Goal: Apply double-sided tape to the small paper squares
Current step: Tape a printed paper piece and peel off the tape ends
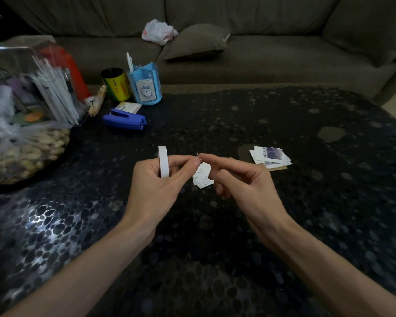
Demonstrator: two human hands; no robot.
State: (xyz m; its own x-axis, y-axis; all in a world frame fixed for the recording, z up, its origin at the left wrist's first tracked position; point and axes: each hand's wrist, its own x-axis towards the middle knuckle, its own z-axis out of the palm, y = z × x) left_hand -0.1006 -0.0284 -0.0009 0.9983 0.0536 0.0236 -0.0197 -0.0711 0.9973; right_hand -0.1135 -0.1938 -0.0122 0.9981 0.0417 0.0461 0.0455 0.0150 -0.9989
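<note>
My left hand [154,179] grips a white roll of double-sided tape [163,161], held upright above the dark table, with the thumb stretched toward the right. My right hand [234,177] meets it fingertip to fingertip and pinches something tiny there, too small to identify. A small paper square [202,177] with printed marks hangs just below the touching fingertips; which hand holds it I cannot tell. A pile of small paper squares [270,155] lies on the table to the right of my right hand.
The black pebble-patterned table [284,115] carries a blue stapler [125,120], a blue pen holder [146,84], a yellow can [116,83], a bag of peanuts [21,152] and a clear box of pens [53,92] on the left. A brown sofa [272,49] stands behind.
</note>
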